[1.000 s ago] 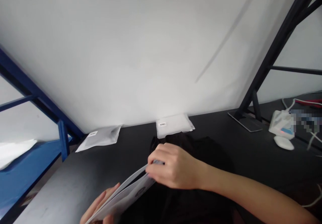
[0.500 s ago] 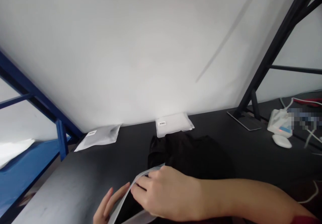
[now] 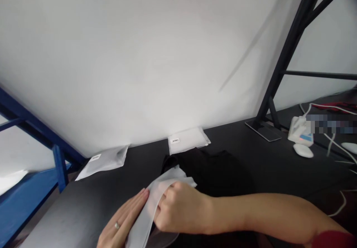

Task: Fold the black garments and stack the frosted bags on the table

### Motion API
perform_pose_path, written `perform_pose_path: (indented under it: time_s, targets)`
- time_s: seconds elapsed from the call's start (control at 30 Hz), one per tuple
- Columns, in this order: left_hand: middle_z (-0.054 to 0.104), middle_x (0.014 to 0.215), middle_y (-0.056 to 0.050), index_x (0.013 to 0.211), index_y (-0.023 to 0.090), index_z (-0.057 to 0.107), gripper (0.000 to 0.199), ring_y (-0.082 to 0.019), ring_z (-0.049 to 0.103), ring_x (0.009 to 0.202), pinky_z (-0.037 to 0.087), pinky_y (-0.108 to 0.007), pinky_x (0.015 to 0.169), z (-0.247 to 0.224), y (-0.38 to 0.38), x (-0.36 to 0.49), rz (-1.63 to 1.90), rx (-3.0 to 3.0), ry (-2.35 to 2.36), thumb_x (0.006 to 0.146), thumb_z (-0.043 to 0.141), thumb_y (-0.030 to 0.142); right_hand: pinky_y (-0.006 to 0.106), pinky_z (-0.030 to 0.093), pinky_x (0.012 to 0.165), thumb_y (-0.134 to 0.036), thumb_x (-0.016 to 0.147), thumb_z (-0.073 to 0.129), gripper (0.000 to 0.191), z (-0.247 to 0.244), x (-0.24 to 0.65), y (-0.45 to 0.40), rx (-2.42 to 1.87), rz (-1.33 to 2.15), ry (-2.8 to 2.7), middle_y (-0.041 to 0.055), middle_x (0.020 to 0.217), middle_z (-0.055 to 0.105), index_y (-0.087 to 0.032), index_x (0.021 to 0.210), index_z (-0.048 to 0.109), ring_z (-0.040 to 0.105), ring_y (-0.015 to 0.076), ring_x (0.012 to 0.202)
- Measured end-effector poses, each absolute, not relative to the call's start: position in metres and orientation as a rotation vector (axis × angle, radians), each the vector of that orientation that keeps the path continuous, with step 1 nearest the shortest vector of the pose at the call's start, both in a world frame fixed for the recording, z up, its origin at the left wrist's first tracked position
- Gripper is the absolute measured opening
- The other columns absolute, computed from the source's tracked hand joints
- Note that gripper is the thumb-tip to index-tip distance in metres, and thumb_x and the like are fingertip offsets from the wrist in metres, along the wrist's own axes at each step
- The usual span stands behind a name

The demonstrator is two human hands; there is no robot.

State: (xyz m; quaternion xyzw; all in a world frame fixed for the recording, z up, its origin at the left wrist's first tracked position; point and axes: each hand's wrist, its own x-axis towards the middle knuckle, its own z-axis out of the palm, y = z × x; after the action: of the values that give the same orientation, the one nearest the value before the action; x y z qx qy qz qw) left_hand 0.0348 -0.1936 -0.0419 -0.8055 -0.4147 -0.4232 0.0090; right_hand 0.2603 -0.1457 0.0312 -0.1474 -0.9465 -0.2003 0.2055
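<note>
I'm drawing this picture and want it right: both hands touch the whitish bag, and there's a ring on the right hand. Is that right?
Almost! The ring is on the left hand, not the right hand, as the head view shows. Both hands do touch the whitish bag.

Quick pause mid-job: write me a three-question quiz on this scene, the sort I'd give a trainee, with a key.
1. True or false: the ring is on the left hand.
2. What are the left hand and the right hand both touching? A) a white mouse; B) the translucent bag; C) a white cable.
3. Fill in the blank: seen from the head camera, the labelled pouch nearer the black cloth lies to the ____ of the other pouch.

Key: 1 true; 2 B; 3 right.
</note>
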Motion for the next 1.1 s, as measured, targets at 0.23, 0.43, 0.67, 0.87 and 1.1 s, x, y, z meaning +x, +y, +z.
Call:
perform_pose_path:
  time_s: [0.23,0.43,0.67,0.87,1.1]
  targets:
    - [0.075,0.129,-0.008,0.154,0.026,0.047,0.054,-0.022,0.073,0.116,0.062,-0.036,0.097,0.014,-0.070,0.069,-1.020,-2.650,-0.651,0.104,0.042,0.009,0.029,0.045,0.052,-0.001,0.096,0.050,0.026,0.054,0.329,-0.125,-0.555,-0.861,-2.213,0.0037,0.070,0.066,-0.012,0.082,0.070,0.057,0.0163,0.059]
    - [0.069,0.139,-0.009,0.143,0.025,0.059,0.043,-0.023,0.063,0.132,0.056,-0.045,0.108,0.007,0.035,0.108,-0.770,-2.705,-0.721,0.105,0.041,0.012,0.029,0.049,0.061,-0.001,0.100,0.048,0.026,0.040,0.366,-0.130,-0.643,-0.860,-2.161,0.0094,0.093,0.077,-0.006,0.102,0.073,0.062,0.0169,0.071]
    - [0.061,0.146,-0.012,0.136,0.020,0.062,0.044,-0.031,0.058,0.134,0.044,-0.060,0.113,-0.011,0.083,0.128,-0.310,-2.789,-0.834,0.098,0.067,0.041,0.029,0.047,0.060,-0.006,0.102,0.049,0.026,-0.009,0.375,-0.141,-0.441,-0.690,-2.415,0.0079,0.097,0.076,-0.010,0.095,0.074,0.059,0.0153,0.071]
    - [0.066,0.139,-0.017,0.139,0.017,0.061,0.040,-0.033,0.058,0.136,0.053,-0.051,0.103,-0.002,0.036,0.097,-0.512,-2.601,-1.021,0.101,0.050,0.014,0.029,0.051,0.074,-0.005,0.105,0.046,0.030,-0.014,0.390,-0.137,-0.599,-0.453,-2.415,0.0052,0.100,0.077,-0.015,0.092,0.071,0.058,0.0170,0.081]
    - [0.077,0.114,-0.011,0.119,0.019,0.071,0.029,-0.025,0.070,0.114,0.058,-0.040,0.095,0.006,-0.088,0.102,-0.852,-2.545,-0.856,0.104,0.045,0.020,0.032,0.055,0.083,-0.009,0.106,0.044,0.029,0.005,0.414,-0.127,-0.653,-0.175,-2.387,0.0079,0.110,0.077,-0.016,0.104,0.072,0.056,0.0207,0.095]
